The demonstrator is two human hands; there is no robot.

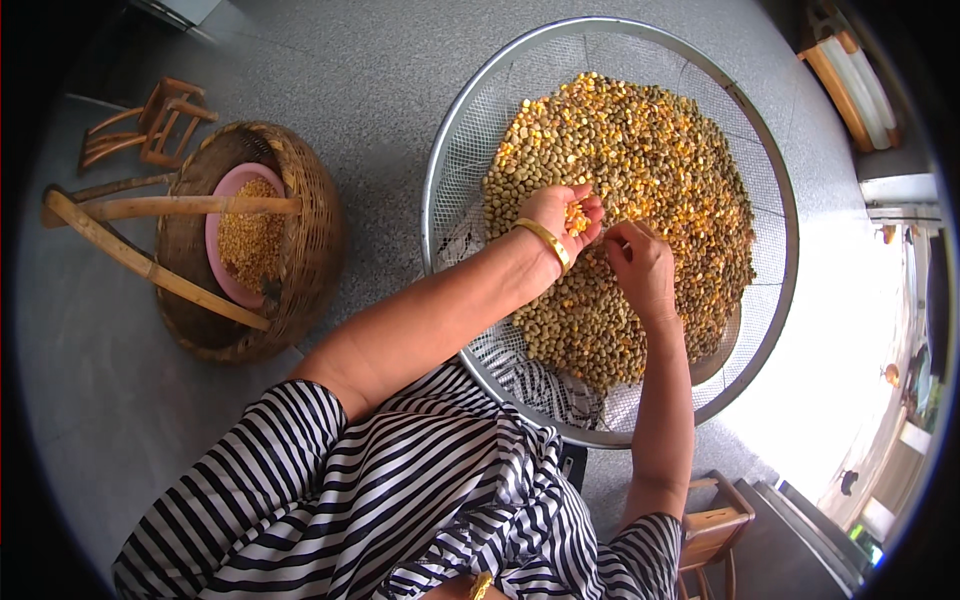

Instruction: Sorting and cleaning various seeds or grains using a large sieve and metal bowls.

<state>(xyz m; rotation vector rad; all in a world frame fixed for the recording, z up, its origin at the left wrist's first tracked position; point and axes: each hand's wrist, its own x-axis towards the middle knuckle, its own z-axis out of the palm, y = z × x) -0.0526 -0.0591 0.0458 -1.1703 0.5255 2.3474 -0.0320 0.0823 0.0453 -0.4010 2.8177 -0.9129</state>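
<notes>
A large round wire-mesh sieve [772, 170] holds a wide heap of greenish-brown beans mixed with yellow corn kernels [700, 190]. Over the middle of the heap my left hand [553, 213] is cupped palm up, its fingers curled around a small pile of yellow kernels [577, 218]. My right hand [645, 268] hovers just to its right, above the beans, thumb and fingers pinched together. Whatever sits in that pinch is too small or hidden to make out. The fingertips of both hands are close but apart.
On the left, a wicker basket [318, 250] with a bamboo handle holds a pink basin [215, 250] of yellow kernels. Behind it stands a small wooden chair [165, 120]. A wooden stool [715, 530] is at the lower right. Speckled grey floor [370, 100] surrounds the sieve.
</notes>
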